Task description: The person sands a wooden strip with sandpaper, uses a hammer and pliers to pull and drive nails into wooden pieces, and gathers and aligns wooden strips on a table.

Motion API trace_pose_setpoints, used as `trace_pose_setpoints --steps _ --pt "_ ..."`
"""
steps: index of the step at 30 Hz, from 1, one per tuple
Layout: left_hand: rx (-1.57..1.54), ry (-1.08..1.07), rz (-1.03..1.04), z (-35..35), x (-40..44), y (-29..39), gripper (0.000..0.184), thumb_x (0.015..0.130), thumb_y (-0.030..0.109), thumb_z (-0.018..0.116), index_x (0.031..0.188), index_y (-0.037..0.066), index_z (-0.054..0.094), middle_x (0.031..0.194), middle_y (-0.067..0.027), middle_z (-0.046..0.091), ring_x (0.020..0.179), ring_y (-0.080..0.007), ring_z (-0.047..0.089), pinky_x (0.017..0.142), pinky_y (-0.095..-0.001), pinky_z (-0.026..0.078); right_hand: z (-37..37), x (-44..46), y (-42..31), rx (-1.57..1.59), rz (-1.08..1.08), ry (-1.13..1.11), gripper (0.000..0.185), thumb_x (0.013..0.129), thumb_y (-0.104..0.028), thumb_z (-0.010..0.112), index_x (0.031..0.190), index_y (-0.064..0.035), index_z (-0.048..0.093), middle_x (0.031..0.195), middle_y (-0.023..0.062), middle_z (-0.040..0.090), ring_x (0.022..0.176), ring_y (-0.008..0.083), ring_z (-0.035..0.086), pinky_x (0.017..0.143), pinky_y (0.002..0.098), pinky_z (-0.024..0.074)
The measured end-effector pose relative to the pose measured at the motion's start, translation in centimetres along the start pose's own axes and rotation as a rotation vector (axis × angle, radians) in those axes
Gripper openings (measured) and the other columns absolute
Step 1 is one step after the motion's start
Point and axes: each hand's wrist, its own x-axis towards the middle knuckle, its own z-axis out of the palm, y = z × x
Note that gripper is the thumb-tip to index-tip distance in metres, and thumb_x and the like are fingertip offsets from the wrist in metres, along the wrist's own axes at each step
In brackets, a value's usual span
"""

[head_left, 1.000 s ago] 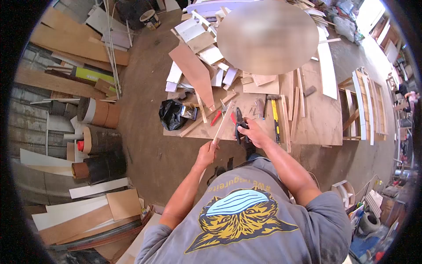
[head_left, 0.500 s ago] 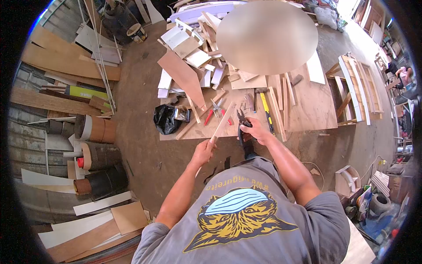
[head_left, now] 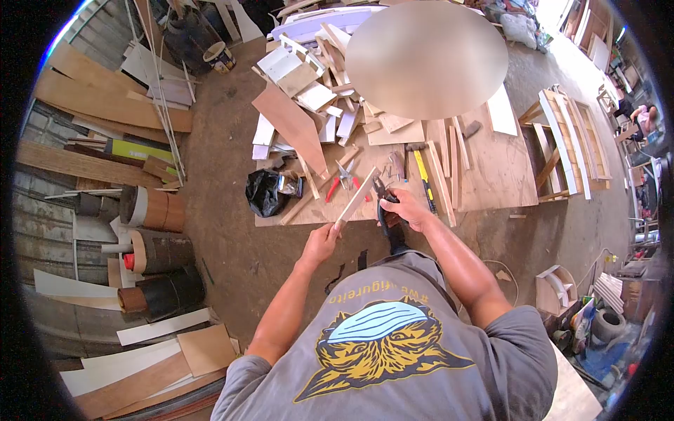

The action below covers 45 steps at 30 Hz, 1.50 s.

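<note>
- Clock positions are read from the wearer's chest, with 12 straight ahead.
- The left hand (head_left: 320, 243), at 10 o'clock, has its fingers closed around a thin wooden strip (head_left: 357, 198), which slants up towards 1 o'clock, its far end beside the pliers.
- The right hand (head_left: 405, 209), at 12 o'clock, has its fingers wrapped on black-handled pliers (head_left: 380, 191), their head pointing towards 11. At this size I cannot tell whether pliers and strip touch.
- What could go wrong: the strip is held at one end only, so a sideways push might swing it or split it; a slip of the pliers could scrape its face.
- Loose tools near the hands could be knocked: a red-handled tool (head_left: 344, 177) at 11, a yellow-and-black hammer (head_left: 425, 179) just past 12.
- The plywood table (head_left: 505, 175) carries a jumbled pile of offcuts (head_left: 302, 77) at 11 and a black plastic bag (head_left: 264, 193) at 10. A blurred oval hides part of it.
- Around it is a workshop with a brown floor (head_left: 225, 140), rolled sheets (head_left: 161, 210) between 9 and 10, and a wooden frame (head_left: 565, 144) between 1 and 2.
</note>
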Motion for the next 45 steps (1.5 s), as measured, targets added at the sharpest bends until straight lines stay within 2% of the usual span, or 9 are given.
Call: trace_pose_setpoints --steps 6,10,15,18,21,27,31,34,45 --pt "0.068 -0.084 -0.069 -2.0 0.0 0.3 0.053 0.109 0.044 0.046 0.088 0.0 0.067 0.07 -0.0118 0.062 0.067 -0.0221 0.06 0.068 -0.0399 0.05 -2.9 1.1 -0.1 -0.266 0.042 0.0 0.032 0.097 -0.03 0.071 0.109 -0.0016 0.063 0.087 0.0053 0.067 0.075 0.0186 0.069 0.065 0.0368 0.0599" --pt "0.136 -0.151 -0.094 -3.3 0.1 0.9 0.052 0.108 0.045 0.047 0.092 -0.001 0.066 0.076 -0.0163 0.065 0.07 -0.0294 0.062 0.072 -0.0425 0.051 -4.1 1.8 0.2 -0.452 -0.023 -0.006 0.048 0.085 -0.039 0.08 0.108 -0.0004 0.064 0.087 0.0073 0.066 0.078 0.0213 0.066 0.069 0.0375 0.0565" --pt "0.159 -0.114 -0.088 -2.7 0.1 0.6 0.05 0.107 0.043 0.049 0.091 -0.002 0.065 0.074 -0.016 0.065 0.07 -0.0269 0.062 0.071 -0.043 0.051 -4.1 2.6 1.6 -0.761 -0.184 0.112 0.065 0.064 -0.044 0.089 0.107 -0.0018 0.063 0.095 0.0134 0.066 0.091 0.0289 0.065 0.083 0.0413 0.051" --pt "0.161 -0.113 -0.112 -2.3 0.3 0.4 0.049 0.106 0.042 0.051 0.09 -0.003 0.065 0.073 -0.015 0.064 0.067 -0.0246 0.061 0.068 -0.0419 0.051 -3.0 2.0 1.5 -0.848 -0.199 0.227 0.054 0.069 -0.036 0.084 0.107 -0.0045 0.064 0.102 0.0173 0.066 0.093 0.0339 0.066 0.083 0.0446 0.0518" --pt "0.122 -0.163 -0.169 -2.0 0.3 0.2 0.049 0.105 0.043 0.053 0.088 -0.002 0.064 0.071 -0.0146 0.062 0.066 -0.0237 0.06 0.066 -0.0412 0.05 -1.2 1.3 2.3 -1.16 -0.514 0.524 0.046 0.076 -0.029 0.076 0.114 -0.0068 0.062 0.102 0.0191 0.067 0.09 0.0388 0.068 0.078 0.0482 0.0544" --pt "0.149 -0.17 -0.17 -0.9 0.6 -0.1 0.051 0.104 0.045 0.053 0.083 0.0 0.064 0.069 -0.0123 0.06 0.065 -0.0224 0.058 0.063 -0.0408 0.048 0.1 0.5 1.4 -1.451 -0.146 0.506 0.046 0.08 -0.022 0.07 0.122 -0.0091 0.057 0.106 0.0182 0.069 0.094 0.0412 0.07 0.079 0.0538 0.0559" --pt "0.15 -0.175 -0.17 -0.8 0.5 0.0 0.053 0.104 0.047 0.052 0.083 0.0 0.064 0.069 -0.0123 0.061 0.064 -0.0219 0.058 0.062 -0.0407 0.048 -0.1 0.6 0.9 -1.332 -0.096 0.454 0.042 0.076 -0.018 0.069 0.115 -0.0061 0.058 0.106 0.0221 0.069 0.095 0.0434 0.07 0.082 0.0539 0.0545" --pt "0.107 -0.225 -0.232 -0.6 0.7 -0.4 0.059 0.104 0.052 0.05 0.088 -0.002 0.066 0.077 -0.0205 0.067 0.073 -0.033 0.063 0.071 -0.0447 0.05 0.1 0.5 0.2 -1.268 -0.012 0.412 0.038 0.075 -0.017 0.067 0.111 -0.0063 0.062 0.101 0.0225 0.071 0.097 0.0423 0.07 0.083 0.0541 0.0548" --pt "0.156 -0.298 -0.253 -0.2 1.0 -0.8 0.057 0.105 0.048 0.047 0.083 -0.002 0.065 0.073 -0.0173 0.065 0.068 -0.0302 0.063 0.067 -0.0447 0.05 -1.8 1.3 2.9 -1.069 0.018 0.275 0.03 0.071 -0.018 0.066 0.097 -0.0048 0.064 0.09 0.0237 0.071 0.089 0.0428 0.071 0.077 0.0531 0.0539"
